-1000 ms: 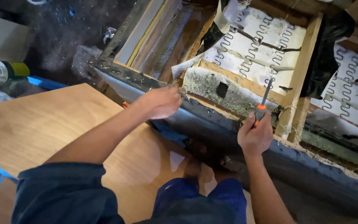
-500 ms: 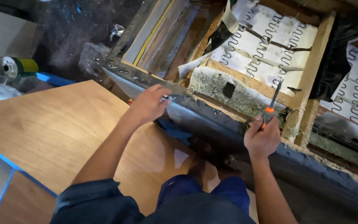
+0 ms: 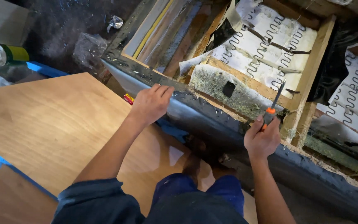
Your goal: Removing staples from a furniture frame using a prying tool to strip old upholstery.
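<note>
Behind the right hand [image 3: 262, 139], the screwdriver [image 3: 273, 103] handle hides.

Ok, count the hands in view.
2. The left hand rests on the upturned sofa frame's dark stapled edge; the right hand holds an orange-handled screwdriver further along it.
</note>
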